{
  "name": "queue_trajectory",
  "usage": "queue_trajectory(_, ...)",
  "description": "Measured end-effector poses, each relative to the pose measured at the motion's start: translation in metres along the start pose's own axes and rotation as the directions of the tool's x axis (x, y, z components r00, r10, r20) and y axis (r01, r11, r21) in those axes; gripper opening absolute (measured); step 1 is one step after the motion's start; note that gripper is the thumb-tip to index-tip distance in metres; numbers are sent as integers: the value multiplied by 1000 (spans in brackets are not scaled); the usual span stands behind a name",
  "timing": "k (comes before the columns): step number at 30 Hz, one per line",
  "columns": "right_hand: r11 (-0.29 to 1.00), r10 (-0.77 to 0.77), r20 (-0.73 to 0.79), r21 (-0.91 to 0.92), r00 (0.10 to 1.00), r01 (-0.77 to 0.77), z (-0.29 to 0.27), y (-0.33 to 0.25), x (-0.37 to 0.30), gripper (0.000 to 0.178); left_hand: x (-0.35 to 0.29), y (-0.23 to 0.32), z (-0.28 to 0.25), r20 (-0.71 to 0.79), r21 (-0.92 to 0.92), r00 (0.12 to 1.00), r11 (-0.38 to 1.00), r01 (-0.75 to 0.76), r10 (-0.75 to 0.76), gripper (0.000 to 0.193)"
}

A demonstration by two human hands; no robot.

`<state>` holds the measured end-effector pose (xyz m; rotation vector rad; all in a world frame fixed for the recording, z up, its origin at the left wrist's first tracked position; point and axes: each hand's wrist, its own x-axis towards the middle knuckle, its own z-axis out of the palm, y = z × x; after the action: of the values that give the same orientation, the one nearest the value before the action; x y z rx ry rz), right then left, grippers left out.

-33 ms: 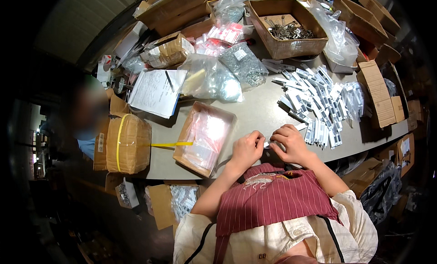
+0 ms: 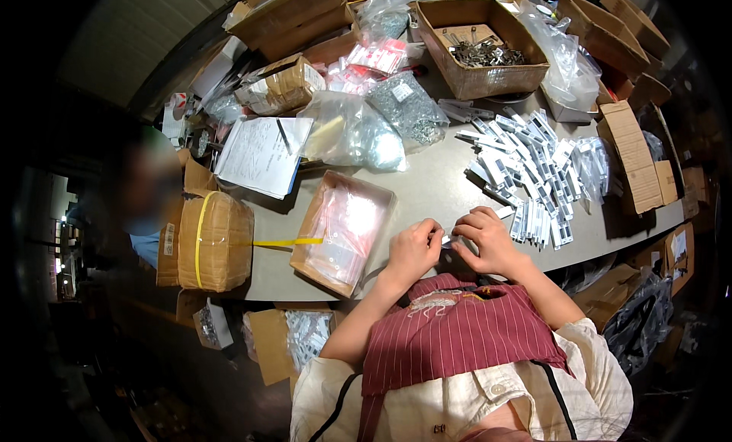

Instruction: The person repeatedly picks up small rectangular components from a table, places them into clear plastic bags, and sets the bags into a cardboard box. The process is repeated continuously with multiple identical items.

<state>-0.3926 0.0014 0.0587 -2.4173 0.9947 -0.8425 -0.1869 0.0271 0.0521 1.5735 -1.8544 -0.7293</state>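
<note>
At the table's near edge, my left hand (image 2: 415, 250) and my right hand (image 2: 488, 242) meet, fingers bent in a pinch. Between them shows a small pale piece (image 2: 447, 241), mostly covered by the fingertips; its kind cannot be made out. Just beyond my right hand lies a loose pile of slim white-and-grey plastic parts (image 2: 526, 164), some lined up side by side at the near end. To the left of my left hand stands an open cardboard box (image 2: 303, 265) holding clear plastic bags (image 2: 347, 229).
A strapped carton (image 2: 221, 240) stands at the left, with a person (image 2: 145, 183) beyond it. Written papers and a pen (image 2: 263, 152) lie near bags of small metal parts (image 2: 408, 110). A box of metal pieces (image 2: 484, 80) stands at the back. Open cartons (image 2: 633, 164) crowd the right.
</note>
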Motion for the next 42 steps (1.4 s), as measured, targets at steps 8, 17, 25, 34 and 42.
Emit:
queue_trajectory(8,992,32,-19,119,999,-30,23,25,-8,16,8,-9,7,146,-401,984,903,151,-100,20)
queue_trajectory(17,750,407,93,534,909,-390,8,22,12,16,15,-14,10,131,-707,963,659,258,-236,14)
queue_trajectory(25,714,376,56,618,925,-328,-2,13,28,21,31,12,-17,1,-581,991,807,108,-132,9)
queue_trajectory(34,960,31,-73,280,997,-9,-9,-5,43,15,25,13,-31,-158,-321,981,933,-161,115,11)
queue_trajectory(42,961,-115,-66,246,991,127,-12,-22,50,15,9,22,-39,-292,-325,944,913,-248,153,4)
